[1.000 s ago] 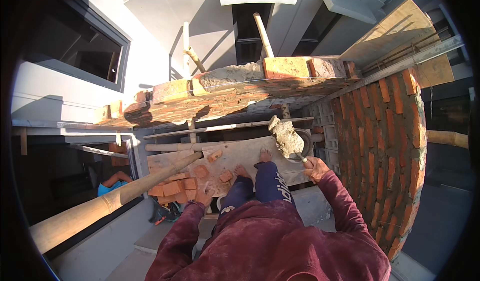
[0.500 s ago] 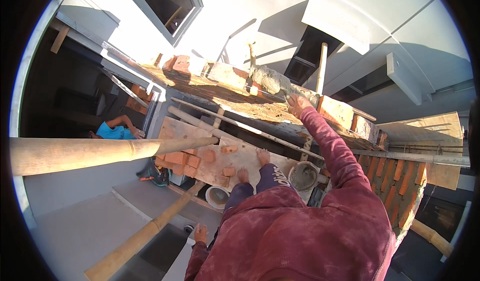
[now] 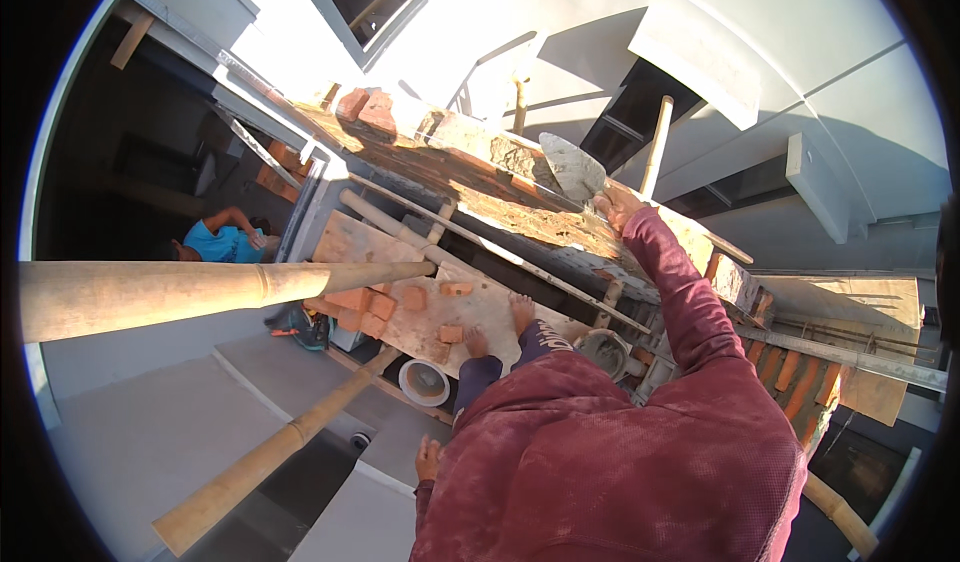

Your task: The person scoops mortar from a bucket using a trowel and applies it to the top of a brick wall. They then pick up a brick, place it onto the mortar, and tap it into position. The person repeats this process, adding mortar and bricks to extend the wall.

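My right hand (image 3: 618, 208) is closed on the handle of a trowel at the top of a brick wall (image 3: 440, 177). The trowel's grey, mortar-smeared blade (image 3: 572, 167) is tilted broad side up over the wall's top edge. Wet grey mortar (image 3: 515, 156) lies on the course just left of the blade. A thin string line runs along this course. My left hand (image 3: 428, 458) hangs low by my side, fingers loosely apart, with nothing visible in it.
Bare feet stand on a plywood board (image 3: 350, 245) with loose bricks (image 3: 380, 305). Beside it are a white-rimmed bucket (image 3: 424, 383) and a mortar bucket (image 3: 604, 350). Bamboo poles (image 3: 230, 287) cross the left side. Another person in a blue shirt (image 3: 225, 243) is below left.
The trowel blade has turned, showing its broad face; the mortar lump on it is gone, and mortar lies on the wall beside it. My right hand stays at the wall top. The view has shifted slightly.
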Available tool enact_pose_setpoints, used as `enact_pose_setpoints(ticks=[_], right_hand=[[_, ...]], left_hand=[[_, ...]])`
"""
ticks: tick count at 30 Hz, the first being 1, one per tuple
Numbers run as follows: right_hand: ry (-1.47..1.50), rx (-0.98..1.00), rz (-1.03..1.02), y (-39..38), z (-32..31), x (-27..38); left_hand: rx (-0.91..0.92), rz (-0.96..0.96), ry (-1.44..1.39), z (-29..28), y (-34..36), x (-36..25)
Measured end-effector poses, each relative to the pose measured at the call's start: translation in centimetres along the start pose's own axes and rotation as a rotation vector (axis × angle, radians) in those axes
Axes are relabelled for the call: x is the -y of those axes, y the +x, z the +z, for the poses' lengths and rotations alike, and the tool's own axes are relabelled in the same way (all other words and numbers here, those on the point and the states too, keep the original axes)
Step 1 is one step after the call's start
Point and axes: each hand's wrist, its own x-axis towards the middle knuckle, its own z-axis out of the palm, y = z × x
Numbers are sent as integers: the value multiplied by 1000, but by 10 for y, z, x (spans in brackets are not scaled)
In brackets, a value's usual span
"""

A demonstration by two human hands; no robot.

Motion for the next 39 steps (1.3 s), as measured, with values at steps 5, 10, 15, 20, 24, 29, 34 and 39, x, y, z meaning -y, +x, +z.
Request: enact_pose_setpoints(ticks=[5, 10, 15, 20, 24, 29, 34, 39], right_hand=[[-229, 283, -243, 23, -27, -2], [-539, 299, -318, 58, -18, 20], [-773, 347, -485, 61, -42, 17], [-776, 277, -638, 86, -33, 27], [-743, 357, -441, 84, -26, 14], [-638, 408, -117, 47, -42, -8], [-659, 310, -159, -28, -69, 6], [-27, -43, -165, -234, -49, -22]], left_hand=[[22, 193, 410, 4, 10, 10], [41, 157, 483, 1, -15, -40], [-88, -54, 159, 16, -42, -75], [76, 88, 174, 34, -18, -41], [152, 115, 467, 37, -21, -73], [26, -13, 220, 64, -26, -141], [503, 29, 732, 29, 60, -136], [1168, 288, 1520, 25, 190, -92]])
